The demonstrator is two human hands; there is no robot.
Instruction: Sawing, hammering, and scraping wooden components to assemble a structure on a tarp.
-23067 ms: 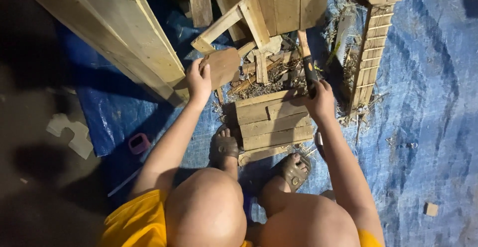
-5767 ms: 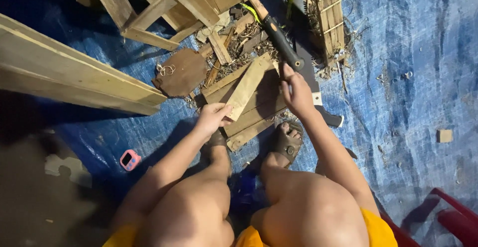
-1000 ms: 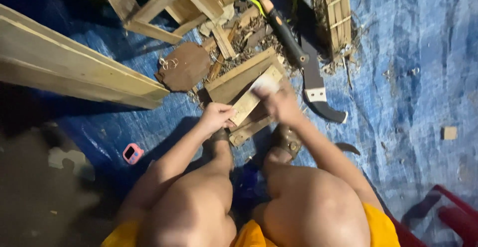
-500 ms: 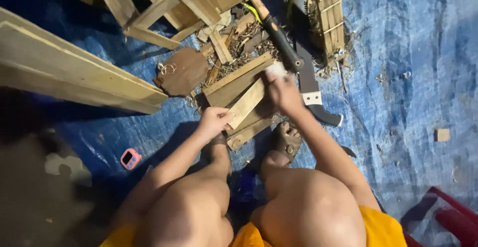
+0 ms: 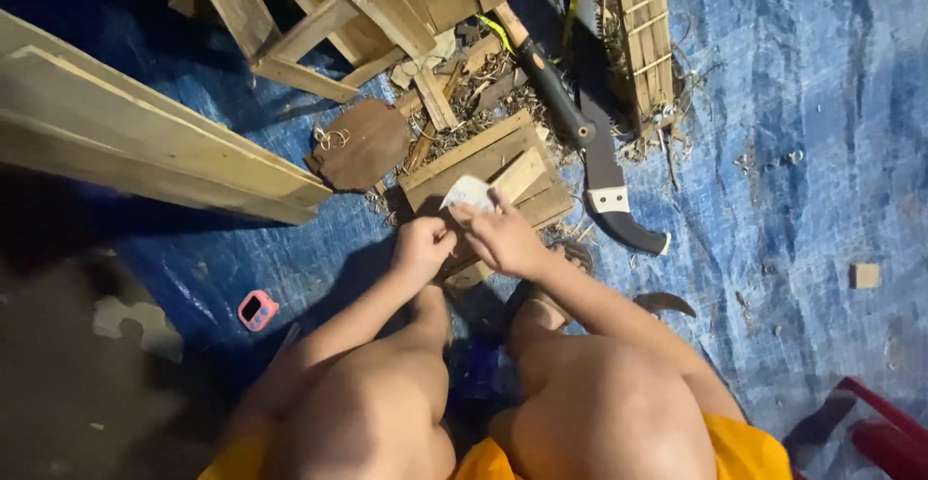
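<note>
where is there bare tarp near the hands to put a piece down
Bare blue tarp lies to the right, between the machete and the small wood block. A smaller patch lies left of the left hand, between the long planks and the pink timer. Ahead of the right hand, scraps crowd round the wooden panel.

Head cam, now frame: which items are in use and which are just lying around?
In use:
- left hand and right hand, together on the pale sheet
- wood strip
- wooden block underneath

Lying about:
- machete
- pink timer
- long planks
- small wood cube
- blue tarp
</note>
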